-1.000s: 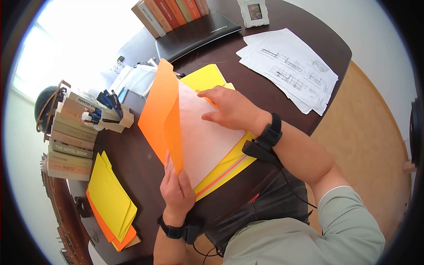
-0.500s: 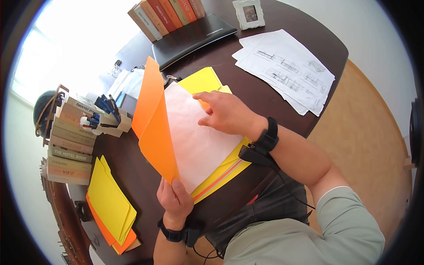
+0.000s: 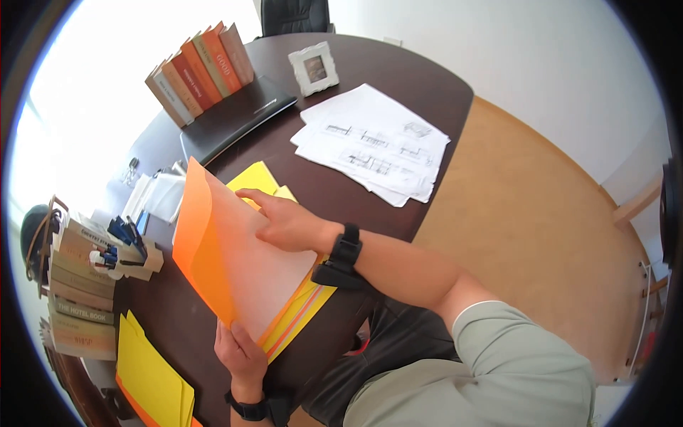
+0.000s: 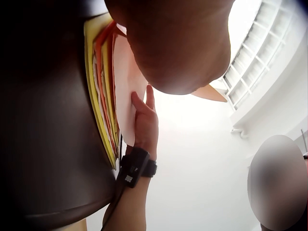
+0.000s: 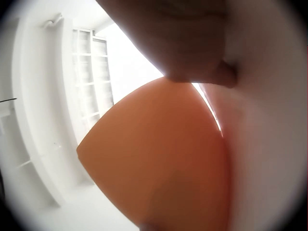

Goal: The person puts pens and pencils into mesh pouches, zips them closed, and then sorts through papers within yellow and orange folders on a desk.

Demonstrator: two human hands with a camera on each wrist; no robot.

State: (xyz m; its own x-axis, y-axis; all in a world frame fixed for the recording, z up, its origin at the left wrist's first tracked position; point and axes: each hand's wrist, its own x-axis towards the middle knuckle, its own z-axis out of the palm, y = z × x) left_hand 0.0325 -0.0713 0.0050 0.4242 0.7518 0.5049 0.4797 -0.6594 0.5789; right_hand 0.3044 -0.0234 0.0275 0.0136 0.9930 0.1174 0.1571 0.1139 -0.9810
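Observation:
An orange folder (image 3: 193, 245) lies open, its cover raised and bowed to the left. My left hand (image 3: 240, 354) pinches the cover's near corner, thumb in front. Inside the folder is a white sheet (image 3: 249, 274), which looks pinkish beside the orange. My right hand (image 3: 292, 224) rests over the sheet's far right part, index finger stretched toward the edge and thumb apart from it. Under the sheet a stack of yellow folders (image 3: 257, 175) shows at the far and near edges; in the left wrist view its layered yellow and orange edges (image 4: 98, 96) show side-on.
More yellow folders (image 3: 151, 370) lie at the near left. Book rows (image 3: 82, 292) and a pen holder (image 3: 139, 260) stand left. Beyond are a closed laptop (image 3: 238, 117), upright books (image 3: 196, 75), a photo frame (image 3: 314, 69) and printed drawings (image 3: 377, 146).
The head view has swung right, so everything sits lower and further left. My left fingers, straight against the cover at first, now grip its corner. My right hand stays over the sheet.

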